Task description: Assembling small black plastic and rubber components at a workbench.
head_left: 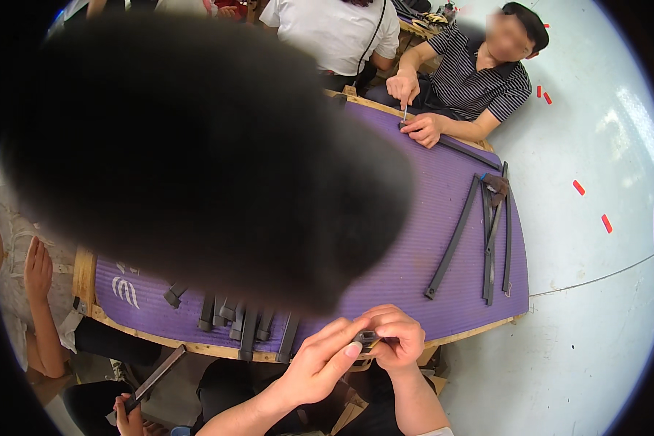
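Near the table's front edge, my left hand (318, 363) and my right hand (396, 338) meet around a small dark part (365, 337) with a hollow-looking end. The left thumb presses on its near side, while the right fingers curl over it from the other side. My fingers hide most of the part, so I cannot tell whether it belongs to a longer bar. Just left of my hands, several black bars (248, 334) lie with their ends at the table's front edge.
A large blurred dark shape (196, 160) blocks the upper left. More black bars (454, 236) and a brown glove-like bundle (495, 187) lie right on the purple-covered table (392, 269). Across it, a person (479, 73) works a thin tool on a bar. Another person's hand (129, 418) holds a bar at lower left.
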Demonstrator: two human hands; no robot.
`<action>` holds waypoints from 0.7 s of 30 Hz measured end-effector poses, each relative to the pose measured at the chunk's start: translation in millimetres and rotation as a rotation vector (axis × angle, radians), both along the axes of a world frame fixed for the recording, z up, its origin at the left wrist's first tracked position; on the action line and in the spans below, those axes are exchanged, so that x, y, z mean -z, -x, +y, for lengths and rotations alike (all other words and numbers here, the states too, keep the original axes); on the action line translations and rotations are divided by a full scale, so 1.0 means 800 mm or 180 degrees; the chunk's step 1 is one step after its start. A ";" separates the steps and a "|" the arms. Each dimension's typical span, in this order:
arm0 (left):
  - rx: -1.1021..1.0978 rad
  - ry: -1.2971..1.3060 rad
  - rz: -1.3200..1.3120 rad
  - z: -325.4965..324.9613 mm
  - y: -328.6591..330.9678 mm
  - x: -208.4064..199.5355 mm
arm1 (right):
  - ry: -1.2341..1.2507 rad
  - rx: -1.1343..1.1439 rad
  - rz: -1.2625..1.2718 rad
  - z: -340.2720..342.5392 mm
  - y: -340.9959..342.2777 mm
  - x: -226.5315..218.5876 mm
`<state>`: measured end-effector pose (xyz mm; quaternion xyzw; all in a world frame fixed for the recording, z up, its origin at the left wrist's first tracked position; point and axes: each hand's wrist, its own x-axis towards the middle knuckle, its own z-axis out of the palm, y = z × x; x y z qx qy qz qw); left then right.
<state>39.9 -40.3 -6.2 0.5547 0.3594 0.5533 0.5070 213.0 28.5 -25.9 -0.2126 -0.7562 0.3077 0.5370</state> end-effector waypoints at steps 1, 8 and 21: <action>0.0109 0.0283 -0.0255 -0.001 -0.002 0.000 | -0.0148 0.0052 0.0031 0.000 0.001 0.001; 0.0423 0.1282 -0.1270 0.001 -0.005 -0.002 | -0.0896 0.0354 -0.0388 0.002 0.000 -0.015; 0.0311 0.1702 -0.1377 0.002 -0.011 0.004 | -0.1435 0.0728 -0.0927 0.000 0.003 -0.028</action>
